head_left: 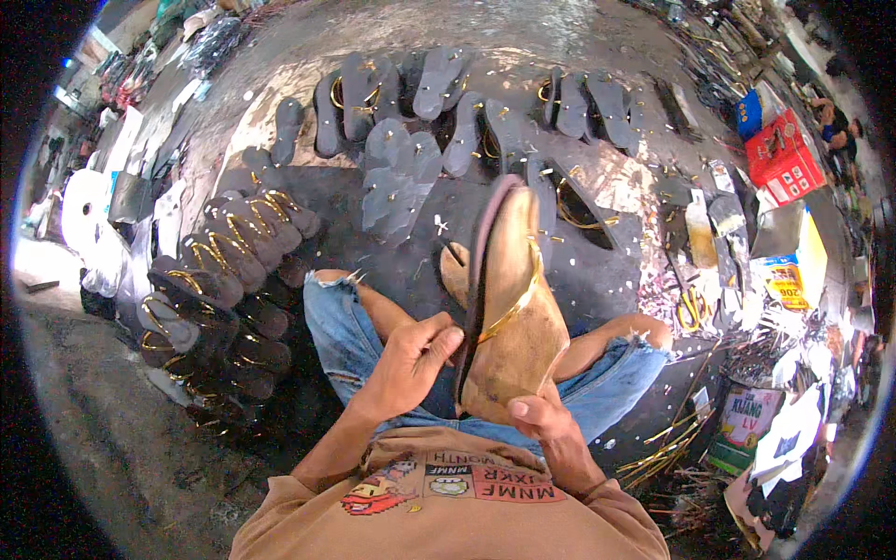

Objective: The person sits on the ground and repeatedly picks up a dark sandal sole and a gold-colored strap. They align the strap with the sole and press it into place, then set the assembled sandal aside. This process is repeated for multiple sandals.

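Left hand (418, 359) is pinching the dark, flat edge of a sandal (480, 252), just off centre toward 2 o'clock; its shiny gold strap (505, 325) is crossing a scuffed, foot-shaped wooden last (513, 369). Right hand (543, 419) is clasping the last's rounded heel, 5 o'clock. Gold-strapped slippers (224, 257) are crowding 9 o'clock; flat grey soles (504, 131) are lying toward 12.

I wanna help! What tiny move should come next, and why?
Probably press the dark sole against the wooden foot form: the left hand grips the sole's edge, the right hand holds the form's near end, and the gold strap already lies across it.
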